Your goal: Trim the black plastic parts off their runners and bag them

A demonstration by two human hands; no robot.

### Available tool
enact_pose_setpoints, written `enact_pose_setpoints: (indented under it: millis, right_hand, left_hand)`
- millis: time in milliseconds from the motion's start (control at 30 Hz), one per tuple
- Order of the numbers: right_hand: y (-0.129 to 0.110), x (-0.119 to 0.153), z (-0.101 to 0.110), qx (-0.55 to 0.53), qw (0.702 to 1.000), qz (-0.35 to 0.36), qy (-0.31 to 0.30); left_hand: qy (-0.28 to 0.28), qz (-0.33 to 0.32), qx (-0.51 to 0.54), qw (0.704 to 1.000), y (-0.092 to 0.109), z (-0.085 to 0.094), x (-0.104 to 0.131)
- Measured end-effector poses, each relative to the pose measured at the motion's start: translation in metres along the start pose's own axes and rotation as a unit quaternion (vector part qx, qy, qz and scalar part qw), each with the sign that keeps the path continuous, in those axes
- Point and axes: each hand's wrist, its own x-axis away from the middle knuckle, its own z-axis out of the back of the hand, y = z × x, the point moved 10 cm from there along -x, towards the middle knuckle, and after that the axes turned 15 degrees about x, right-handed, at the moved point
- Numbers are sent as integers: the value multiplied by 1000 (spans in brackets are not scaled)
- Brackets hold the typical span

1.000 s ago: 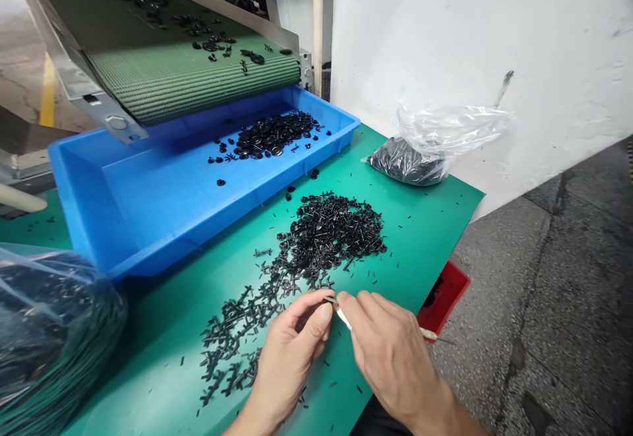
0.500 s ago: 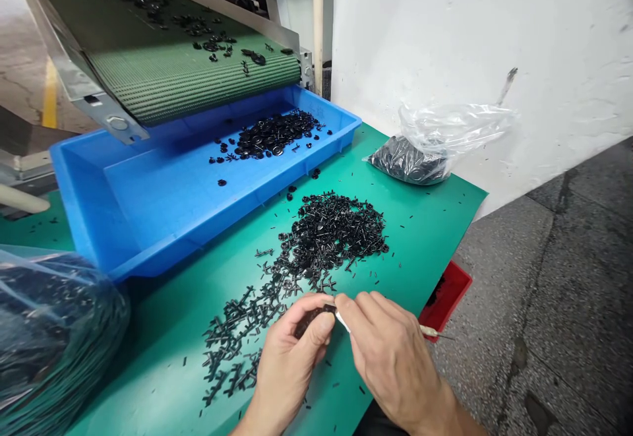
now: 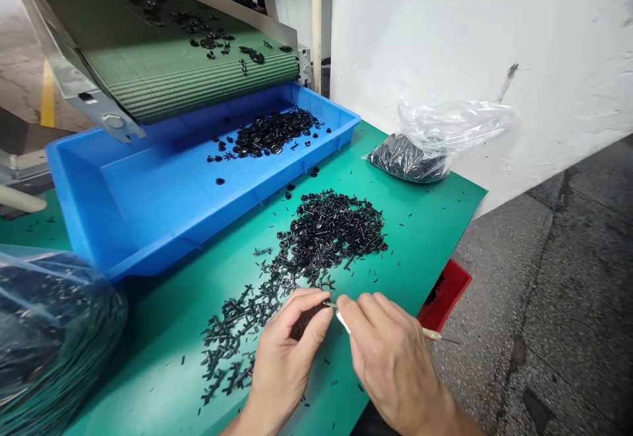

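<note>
Near the front of the green table, my left hand [image 3: 287, 357] pinches a small black plastic part [image 3: 327, 302] between thumb and forefinger. Most of that part is hidden by the fingers. My right hand [image 3: 395, 353] is closed around a thin tool with a pale handle [image 3: 431, 334]. Its narrow metal tip meets the black part at my left fingertips, and a thin metal rod sticks out behind the right hand. Just beyond both hands lies a heap of black plastic parts [image 3: 336, 228], with cross-shaped pieces [image 3: 225, 330] spread to the left.
A blue tray [image 3: 148, 205] stands beneath a green conveyor belt [image 3: 173, 86], both carrying black parts. Clear plastic bags of black pieces sit at the right back [image 3: 415, 159] and left front [image 3: 54, 330]. A red bin [image 3: 457, 281] is below the table's right edge.
The black part has turned slightly in my left fingers, so less of it shows. My hands otherwise stay in nearly the same place.
</note>
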Motion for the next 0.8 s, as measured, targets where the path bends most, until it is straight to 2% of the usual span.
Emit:
enact_pose_setpoints:
  millis: [100, 200, 300, 400, 500, 633, 667, 733, 800]
  right_hand:
    - [0, -2, -8, -13, 1000, -9, -19]
    - [5, -7, -31, -115, 986, -34, -113]
    - [6, -13, -52, -214, 953, -59, -205]
    - [9, -20, -60, -284, 925, -69, -242]
    - [41, -24, -59, -246, 940, -119, -205]
    - [113, -21, -46, -144, 961, -226, -70]
    - [124, -20, -48, -137, 960, -235, -60]
    - [139, -20, -56, -137, 959, -240, -57]
    - [142, -21, -61, -147, 959, -234, -64]
  left_hand:
    - [-1, -30, -31, 999, 8, 0, -1]
    - [3, -23, -22, 999, 8, 3, -5]
    - [32, 38, -1, 999, -4, 12, -8]
    - [55, 142, 44, 987, -30, 18, -7]
    - [67, 211, 143, 965, -47, 16, -4]
    - [73, 254, 216, 940, -52, 10, -2]
    - [67, 258, 220, 938, -52, 8, -1]
    - [55, 259, 224, 938, -50, 4, -1]
    - [47, 263, 226, 937, -48, -1, -1]
